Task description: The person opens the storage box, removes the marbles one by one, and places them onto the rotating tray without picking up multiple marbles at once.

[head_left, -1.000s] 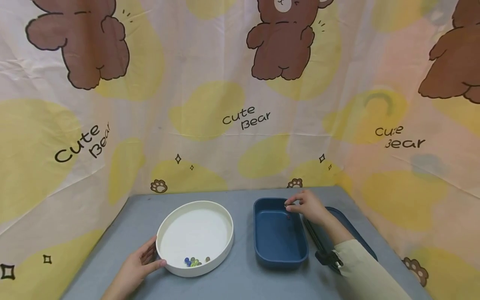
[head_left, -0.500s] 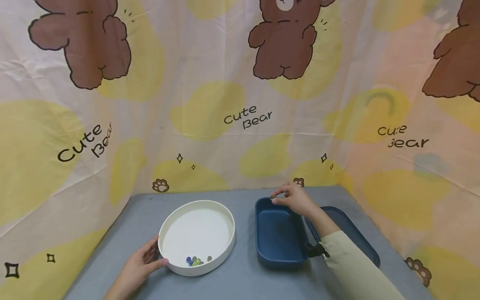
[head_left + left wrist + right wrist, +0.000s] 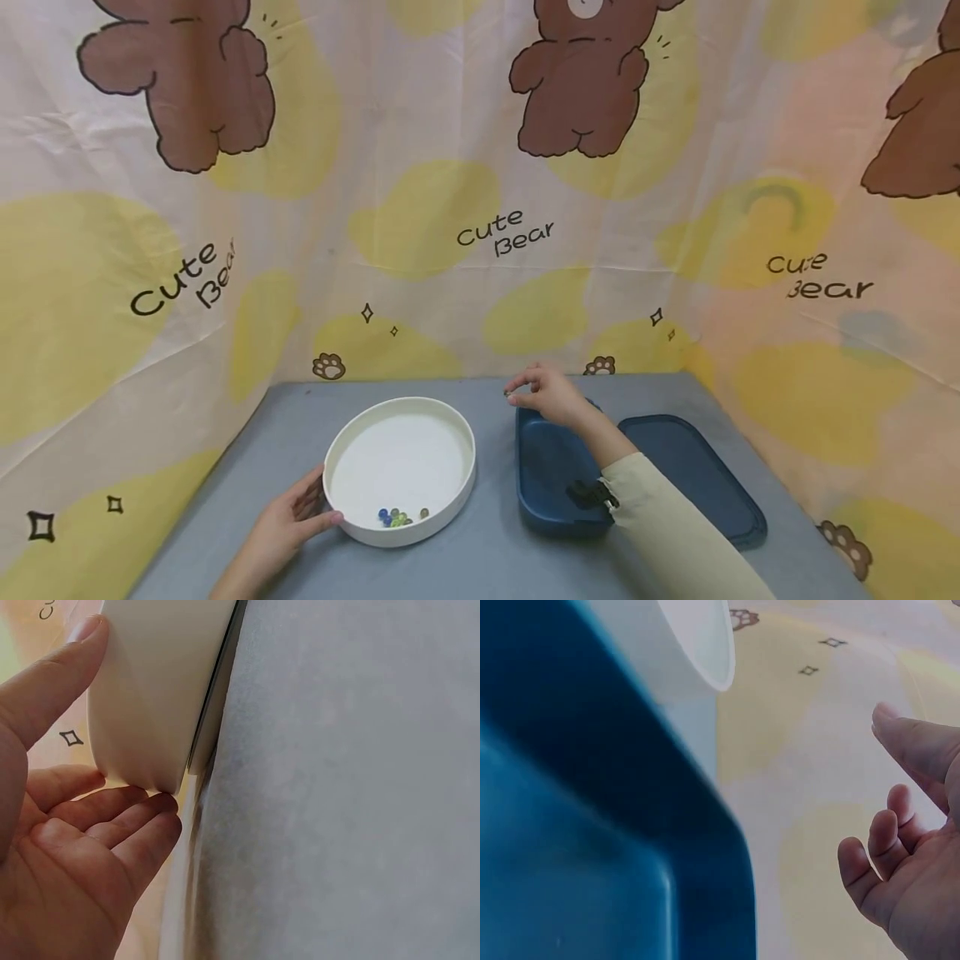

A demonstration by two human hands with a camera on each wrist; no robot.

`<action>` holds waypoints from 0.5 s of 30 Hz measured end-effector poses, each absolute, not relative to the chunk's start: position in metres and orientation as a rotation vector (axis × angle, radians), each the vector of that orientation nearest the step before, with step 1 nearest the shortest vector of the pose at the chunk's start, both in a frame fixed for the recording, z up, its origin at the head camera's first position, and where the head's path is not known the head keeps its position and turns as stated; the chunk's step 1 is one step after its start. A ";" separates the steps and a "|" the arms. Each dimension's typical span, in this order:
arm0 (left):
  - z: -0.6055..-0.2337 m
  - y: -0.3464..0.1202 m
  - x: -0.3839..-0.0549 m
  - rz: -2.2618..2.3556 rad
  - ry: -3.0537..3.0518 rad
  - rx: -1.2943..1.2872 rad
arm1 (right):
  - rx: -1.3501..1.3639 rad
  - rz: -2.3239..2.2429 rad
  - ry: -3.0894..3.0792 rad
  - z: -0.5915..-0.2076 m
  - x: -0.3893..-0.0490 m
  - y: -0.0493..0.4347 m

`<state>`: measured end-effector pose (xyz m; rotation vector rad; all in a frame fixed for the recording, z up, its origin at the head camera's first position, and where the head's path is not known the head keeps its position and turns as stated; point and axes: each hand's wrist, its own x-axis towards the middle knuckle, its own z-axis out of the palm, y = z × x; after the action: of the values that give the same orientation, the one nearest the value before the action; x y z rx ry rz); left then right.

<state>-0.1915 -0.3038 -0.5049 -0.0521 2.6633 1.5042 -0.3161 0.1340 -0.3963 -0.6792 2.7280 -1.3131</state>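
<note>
My left hand (image 3: 285, 523) holds the side of a round white tray (image 3: 465, 492), thumb near the front and fingers at the left. In the left wrist view, fingertips and thumb (image 3: 90, 645) touch its outer wall. Several glass marbles (image 3: 396, 518), blue, yellow-green and greyish, lie near the tray's front inside. Above the far edge of a deep blue rectangular container (image 3: 551, 467), my right hand (image 3: 547, 396) pinches a tiny dark round thing, likely a marble (image 3: 507, 393), between thumb and index finger. In the right wrist view the marble is hidden.
A flat blue lid (image 3: 690, 467) lies on the grey table (image 3: 487, 567) to the right of the container. A black wrist strap piece (image 3: 588, 493) hangs over the container. Behind stands a printed bear curtain (image 3: 420, 217).
My right hand has moved left from the container's far right corner past its far left corner, carrying the pinched marble. The left hand stays on the tray. The head view has shifted slightly.
</note>
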 end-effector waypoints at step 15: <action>-0.505 -0.305 -0.190 1.500 2.677 -0.044 | -0.816 -1.176 2.769 -0.404 -0.326 0.075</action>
<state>-0.1903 -0.3054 -0.5053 -0.0444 2.6774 1.5000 -0.3261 0.0750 -0.4040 -0.8165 2.7691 -1.1765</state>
